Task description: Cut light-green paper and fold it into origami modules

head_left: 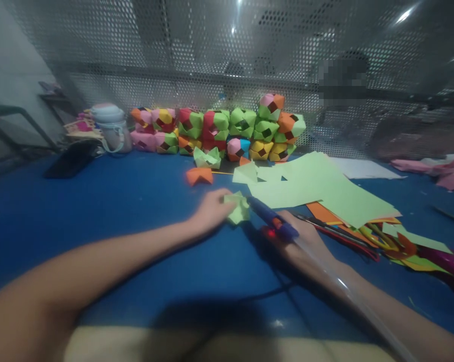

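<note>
My left hand (212, 211) is closed on a light green folded paper piece (239, 208), holding it just above the blue table. In my right hand (300, 234) is a blue glue gun (272, 218) with a red light and a clear glue stick (343, 286) trailing from its back end. The gun's nozzle points left and is close to the paper piece's right edge; whether it touches I cannot tell. Just beyond lie an orange folded paper piece (199, 176) and a pale green folded paper piece (207, 158).
Stacked multicoloured paper balls (242, 122) line the back against a perforated metal screen (196, 50). Green paper sheets (305, 181), scissors (381, 236) and scraps lie to the right. A flask (113, 130) and a black phone-like object (71, 159) stand back left. A cable (264, 292) crosses the table (144, 281).
</note>
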Demonstrator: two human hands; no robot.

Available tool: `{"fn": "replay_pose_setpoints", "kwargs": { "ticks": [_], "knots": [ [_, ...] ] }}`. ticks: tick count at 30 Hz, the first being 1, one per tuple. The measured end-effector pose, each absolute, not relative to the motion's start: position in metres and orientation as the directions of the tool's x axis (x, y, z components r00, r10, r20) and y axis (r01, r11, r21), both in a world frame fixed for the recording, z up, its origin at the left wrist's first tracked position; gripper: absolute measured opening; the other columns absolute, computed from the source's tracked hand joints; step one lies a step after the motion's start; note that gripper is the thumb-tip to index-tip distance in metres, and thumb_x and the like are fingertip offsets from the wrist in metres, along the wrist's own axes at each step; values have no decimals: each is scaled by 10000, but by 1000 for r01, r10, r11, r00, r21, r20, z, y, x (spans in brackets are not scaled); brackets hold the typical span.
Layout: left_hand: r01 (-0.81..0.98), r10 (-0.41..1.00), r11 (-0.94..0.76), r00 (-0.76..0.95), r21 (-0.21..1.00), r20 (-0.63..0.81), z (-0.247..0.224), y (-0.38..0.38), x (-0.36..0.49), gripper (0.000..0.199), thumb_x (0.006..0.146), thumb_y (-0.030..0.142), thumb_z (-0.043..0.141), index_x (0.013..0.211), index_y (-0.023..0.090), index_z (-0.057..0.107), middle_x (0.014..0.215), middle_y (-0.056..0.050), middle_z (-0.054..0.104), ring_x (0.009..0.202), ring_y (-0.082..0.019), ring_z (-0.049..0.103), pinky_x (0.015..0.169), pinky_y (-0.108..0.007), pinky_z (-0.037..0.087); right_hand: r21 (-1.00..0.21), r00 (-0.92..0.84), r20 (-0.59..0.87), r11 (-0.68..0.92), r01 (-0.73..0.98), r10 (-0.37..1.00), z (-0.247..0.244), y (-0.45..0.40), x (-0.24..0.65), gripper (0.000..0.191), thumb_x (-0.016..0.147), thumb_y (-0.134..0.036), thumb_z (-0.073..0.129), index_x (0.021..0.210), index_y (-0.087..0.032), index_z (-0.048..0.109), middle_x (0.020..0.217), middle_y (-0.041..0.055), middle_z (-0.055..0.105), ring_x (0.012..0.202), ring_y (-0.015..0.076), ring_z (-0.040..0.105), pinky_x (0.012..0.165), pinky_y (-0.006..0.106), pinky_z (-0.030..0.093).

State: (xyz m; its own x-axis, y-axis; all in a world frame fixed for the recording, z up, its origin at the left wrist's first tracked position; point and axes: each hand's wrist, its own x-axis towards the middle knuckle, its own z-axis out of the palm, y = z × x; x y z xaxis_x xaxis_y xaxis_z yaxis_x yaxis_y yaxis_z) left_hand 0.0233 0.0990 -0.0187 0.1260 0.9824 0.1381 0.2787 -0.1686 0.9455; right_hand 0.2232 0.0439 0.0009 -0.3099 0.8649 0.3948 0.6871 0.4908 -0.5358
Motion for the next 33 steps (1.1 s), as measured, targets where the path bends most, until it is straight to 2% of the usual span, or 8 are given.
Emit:
{"fn": "replay_pose_setpoints", "kwargs": {
  "ticks": [8, 15, 25, 33],
  "knots": [
    [274, 979, -172, 154, 946, 133, -16, 94, 26, 142, 704, 256, 560, 734, 137, 632, 631, 7, 543, 568, -99, 452, 480, -187, 346, -399, -398, 439, 571, 717, 806, -10, 46, 226, 101, 790, -293, 479, 777, -219, 546, 647, 24, 618, 529, 156, 568, 506, 239, 405],
    [276, 974, -197, 162, 941, 157, -16, 92, 28, 126, 706, 247, 552, 700, 139, 617, 613, 14, 522, 549, -90, 418, 461, -181, 319, -371, -374, 429, 538, 757, 822, -12, 47, 227, 144, 806, -335, 463, 753, -223, 537, 610, 22, 604, 499, 158, 555, 490, 239, 389],
    [305, 968, -216, 193, 927, 162, -19, 94, 27, 132, 715, 250, 534, 705, 149, 618, 658, 3, 583, 600, -116, 485, 525, -204, 377, -296, -415, 431, 560, 774, 802, -12, 48, 228, 143, 803, -321, 444, 738, -216, 516, 607, 29, 603, 499, 164, 564, 484, 241, 375],
    [309, 965, -229, 200, 923, 172, -22, 95, 27, 129, 716, 235, 522, 713, 143, 613, 645, 2, 566, 590, -112, 471, 508, -199, 360, -285, -403, 417, 538, 793, 815, -11, 48, 229, 151, 793, -329, 452, 717, -209, 504, 598, 29, 605, 494, 156, 559, 476, 237, 351]
  ]
}}
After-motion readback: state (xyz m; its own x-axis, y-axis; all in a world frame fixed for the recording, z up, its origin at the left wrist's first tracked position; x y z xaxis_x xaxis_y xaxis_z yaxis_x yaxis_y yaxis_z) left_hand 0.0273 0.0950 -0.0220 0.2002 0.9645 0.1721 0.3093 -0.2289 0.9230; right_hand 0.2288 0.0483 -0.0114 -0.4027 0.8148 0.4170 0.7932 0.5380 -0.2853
